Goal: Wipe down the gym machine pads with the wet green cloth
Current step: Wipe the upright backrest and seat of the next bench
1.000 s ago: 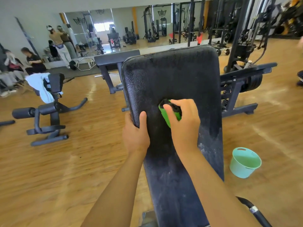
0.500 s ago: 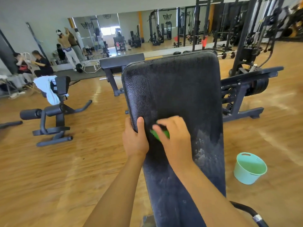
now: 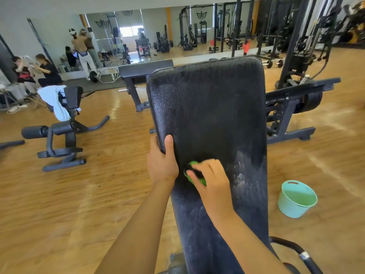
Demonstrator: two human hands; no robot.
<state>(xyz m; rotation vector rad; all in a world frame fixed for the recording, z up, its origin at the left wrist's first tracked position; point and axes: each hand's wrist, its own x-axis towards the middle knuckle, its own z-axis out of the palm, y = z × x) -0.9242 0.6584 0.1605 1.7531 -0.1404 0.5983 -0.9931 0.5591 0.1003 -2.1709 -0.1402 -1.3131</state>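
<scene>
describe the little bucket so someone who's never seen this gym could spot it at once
Start at the big black bench pad mid-view. On the wooden floor to its right stands the bucket. It is the only mint-green, round thing there; its neighbours are black machine frames.

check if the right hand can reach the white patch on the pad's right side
Probably yes. The right hand, holding the cloth, is on the pad just left of the white patch, with only bare pad between; the left hand grips the opposite edge.
</scene>
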